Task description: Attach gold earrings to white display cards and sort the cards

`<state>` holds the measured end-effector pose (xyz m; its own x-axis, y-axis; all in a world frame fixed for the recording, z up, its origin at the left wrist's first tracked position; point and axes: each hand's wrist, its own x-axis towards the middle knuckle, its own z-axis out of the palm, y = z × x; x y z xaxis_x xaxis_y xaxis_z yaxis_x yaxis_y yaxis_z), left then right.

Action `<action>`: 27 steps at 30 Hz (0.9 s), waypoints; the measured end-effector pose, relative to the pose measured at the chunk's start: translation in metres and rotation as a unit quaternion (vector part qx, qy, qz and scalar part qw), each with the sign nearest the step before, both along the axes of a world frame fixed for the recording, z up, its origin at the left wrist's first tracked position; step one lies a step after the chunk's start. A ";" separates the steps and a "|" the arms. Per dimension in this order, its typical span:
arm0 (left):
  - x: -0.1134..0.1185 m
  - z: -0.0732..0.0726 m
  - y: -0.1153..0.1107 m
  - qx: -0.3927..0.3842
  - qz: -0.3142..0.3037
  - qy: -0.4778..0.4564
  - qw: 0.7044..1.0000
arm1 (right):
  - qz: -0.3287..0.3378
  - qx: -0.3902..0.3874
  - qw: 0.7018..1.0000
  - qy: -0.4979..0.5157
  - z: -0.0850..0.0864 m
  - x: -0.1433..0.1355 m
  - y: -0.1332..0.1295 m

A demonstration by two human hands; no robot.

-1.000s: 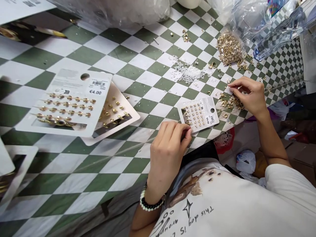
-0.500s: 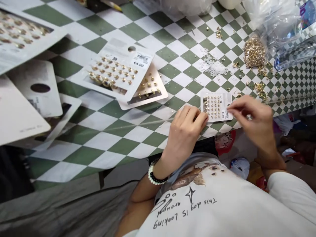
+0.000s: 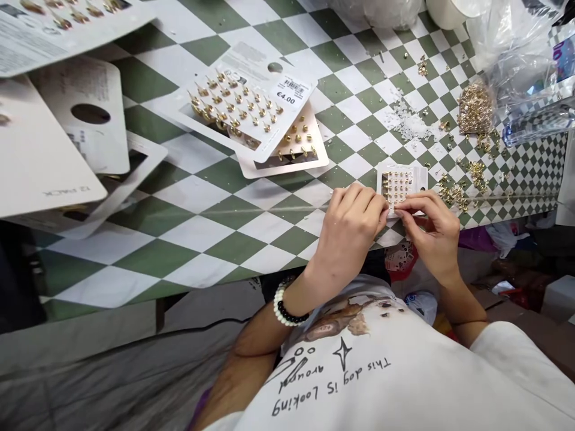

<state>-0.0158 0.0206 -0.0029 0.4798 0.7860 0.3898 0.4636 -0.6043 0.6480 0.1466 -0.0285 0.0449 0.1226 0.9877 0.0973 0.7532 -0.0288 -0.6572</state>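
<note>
A small white card of gold stud earrings (image 3: 397, 187) lies flat near the table's front edge. My left hand (image 3: 353, 224), with a black and white bead bracelet at its wrist, is closed on the card's near left edge. My right hand (image 3: 429, 227) has thumb and index finger pinched together over the card's lower row, covering part of it and its price label. Whatever is between those fingertips is too small to make out. Right of the card lie loose gold earring pieces (image 3: 453, 193) and a second little heap of gold pieces (image 3: 477, 173).
A see-through bag of gold pieces (image 3: 475, 109) stands at the back right, with small clear bits (image 3: 411, 123) scattered beside it. Larger earring cards (image 3: 251, 111) overlap at centre left. More cards (image 3: 49, 149) are piled at the far left of the checkered table (image 3: 206, 209).
My right hand has moved left, from the card's right end to its lower row beside my left hand. My left hand keeps its place at the card; the view has shifted slightly.
</note>
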 end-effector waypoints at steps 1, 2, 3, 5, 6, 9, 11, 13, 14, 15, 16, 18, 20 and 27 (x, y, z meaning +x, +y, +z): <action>0.000 0.000 0.000 -0.002 0.001 0.002 1.000 | 0.001 0.000 1.000 0.007 -0.001 0.000 0.000; 0.000 0.001 0.000 -0.003 0.001 0.003 1.000 | 0.001 0.000 1.000 0.017 -0.002 0.000 0.000; 0.000 0.001 0.000 -0.006 0.002 0.004 1.000 | 0.000 0.001 1.000 0.027 -0.002 0.000 0.000; 0.000 0.001 0.000 -0.012 0.003 0.004 1.000 | -0.002 0.000 0.999 0.035 -0.003 0.000 0.000; 0.000 0.002 0.000 -0.015 0.001 0.003 1.000 | -0.002 -0.002 1.000 0.031 -0.002 0.000 0.000; 0.000 0.003 0.001 -0.017 -0.005 0.007 1.000 | -0.002 -0.012 1.000 0.013 0.000 -0.001 0.002; 0.000 0.003 0.001 -0.012 -0.008 0.018 1.000 | 0.001 -0.013 1.000 0.010 0.002 -0.002 0.002; 0.000 0.003 0.000 -0.012 -0.010 0.023 1.000 | 0.008 -0.007 1.000 0.005 0.002 -0.003 0.003; 0.000 0.003 0.000 -0.013 -0.011 0.022 1.000 | 0.013 -0.003 1.000 0.001 0.001 -0.003 0.003; -0.001 0.003 0.000 -0.014 -0.012 0.019 1.000 | 0.017 0.000 1.000 -0.003 0.000 -0.003 0.003; -0.001 0.003 0.000 -0.016 -0.012 0.015 1.000 | 0.024 0.003 1.000 -0.007 -0.001 -0.003 0.003; -0.001 0.003 0.000 -0.021 -0.013 0.009 1.000 | 0.043 0.018 0.999 -0.014 -0.004 -0.001 0.002; -0.002 0.003 0.000 -0.024 -0.014 0.004 1.000 | 0.062 0.037 0.997 -0.020 -0.006 0.000 0.002; -0.002 0.001 0.000 -0.026 -0.004 -0.015 1.000 | 0.066 0.038 0.997 0.019 -0.007 0.003 0.005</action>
<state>-0.0175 0.0203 -0.0014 0.4746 0.8018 0.3632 0.4381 -0.5730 0.6926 0.1496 -0.0233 0.0380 -0.0026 0.9853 0.1709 0.7216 0.1201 -0.6818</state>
